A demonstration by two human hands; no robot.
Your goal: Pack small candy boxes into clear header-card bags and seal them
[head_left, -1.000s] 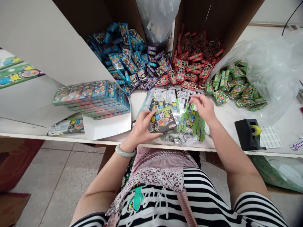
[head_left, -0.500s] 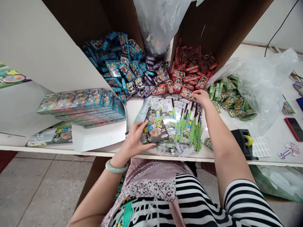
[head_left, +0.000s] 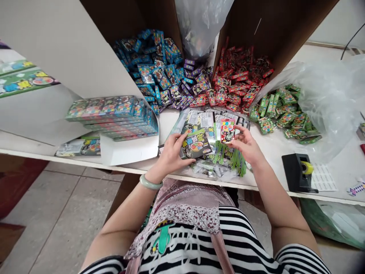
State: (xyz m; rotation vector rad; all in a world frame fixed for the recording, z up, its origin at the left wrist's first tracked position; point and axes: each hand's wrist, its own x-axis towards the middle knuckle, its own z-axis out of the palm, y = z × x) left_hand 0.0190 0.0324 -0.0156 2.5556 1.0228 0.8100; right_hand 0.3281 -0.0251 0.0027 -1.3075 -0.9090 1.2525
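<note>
Between the thumb and fingers of my right hand is a small red box, held upright over a spread of printed plastic pouches. My left hand grips a black and green pouch by its left side, above the same spread. Behind the pouches lie heaps of small boxes: blue boxes, purple boxes, red boxes and green boxes. Whatever is inside the left-hand pouch is hidden.
Stacked rows of boxes stand in a white carton on the left. A black tape dispenser sits at the right near the table edge, beside a label sheet. Clear plastic bags lie at the right.
My right hand has drawn a red box back from the red heap, bringing it over the pouches. My left hand still holds the black and green pouch. The view has shifted slightly.
</note>
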